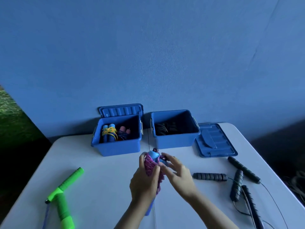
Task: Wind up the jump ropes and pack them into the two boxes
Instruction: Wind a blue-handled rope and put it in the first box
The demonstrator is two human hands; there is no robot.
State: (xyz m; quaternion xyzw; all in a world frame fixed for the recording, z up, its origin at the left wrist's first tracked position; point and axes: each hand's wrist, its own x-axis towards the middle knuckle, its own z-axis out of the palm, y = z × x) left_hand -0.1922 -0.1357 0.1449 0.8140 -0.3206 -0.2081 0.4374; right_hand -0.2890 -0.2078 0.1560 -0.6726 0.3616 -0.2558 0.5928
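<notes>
My left hand point(145, 180) grips a blue-handled jump rope point(154, 156) with its pink-purple cord wound round the handles, held upright over the table's middle. My right hand point(177, 172) pinches the cord's end near the top of the bundle. Behind them stand two open blue boxes. The left box point(115, 147) holds a blue-handled rope wound in yellow cord point(109, 132) and a pink-handled one point(123, 132). Coiled black ropes point(165, 128) lie in the right box point(175, 139).
A green-handled rope point(63, 194) lies unwound at the table's left front. Several black foam-handled ropes point(237, 180) with thin cords sprawl at the right. One box lid point(215, 141) lies flat beside the right box; the other lid point(121, 109) leans against the blue wall.
</notes>
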